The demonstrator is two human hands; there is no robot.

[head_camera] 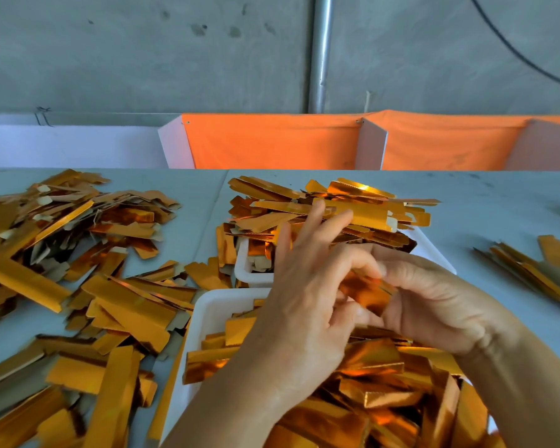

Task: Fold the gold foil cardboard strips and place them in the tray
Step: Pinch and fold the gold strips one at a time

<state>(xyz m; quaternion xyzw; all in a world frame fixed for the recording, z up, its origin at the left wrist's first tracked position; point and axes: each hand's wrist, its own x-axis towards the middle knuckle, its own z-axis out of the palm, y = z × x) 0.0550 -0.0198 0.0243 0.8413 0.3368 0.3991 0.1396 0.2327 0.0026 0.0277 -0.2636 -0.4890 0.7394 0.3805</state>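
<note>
A gold foil strip (pixel 366 291) is held above the near white tray (pixel 207 305), which is heaped with folded gold strips. My right hand (pixel 434 302) pinches the strip's right end between thumb and fingers. My left hand (pixel 304 292) grips its left end, with two fingers raised and spread upward. The strip looks bent between the hands. A second white tray (pixel 244 270) behind them is piled high with more strips.
A big loose heap of flat gold strips (pixel 78 270) covers the table's left side. A small bundle of strips (pixel 537 270) lies at the right. Orange cloth panels (pixel 272 143) and white dividers stand along the table's far edge before a grey wall.
</note>
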